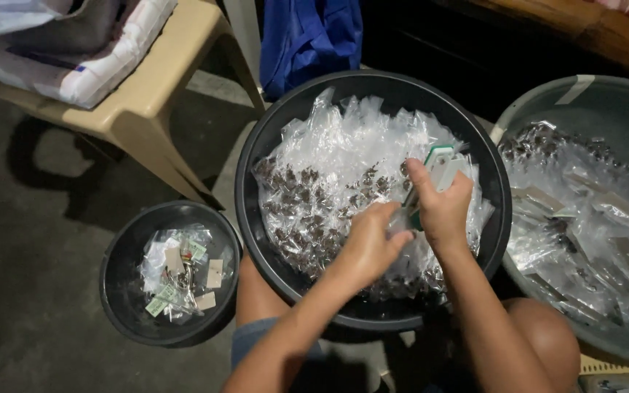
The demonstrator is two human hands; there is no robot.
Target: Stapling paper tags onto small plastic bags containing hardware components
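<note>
My right hand (442,207) grips a white and green stapler (438,169), held over a large black basin (256,156) between my knees. My left hand (369,244) pinches a small clear plastic packet (400,218) against the stapler's mouth. The basin is heaped with many small clear packets (329,182), each holding dark brown bits. Both forearms reach in from the bottom of the view.
A small black basin (121,306) at lower left holds a few packets and paper tags. A grey basin (606,102) at right holds more packets with card strips. A beige plastic chair (151,94) with a cushion stands at upper left; a blue bag (307,36) hangs behind.
</note>
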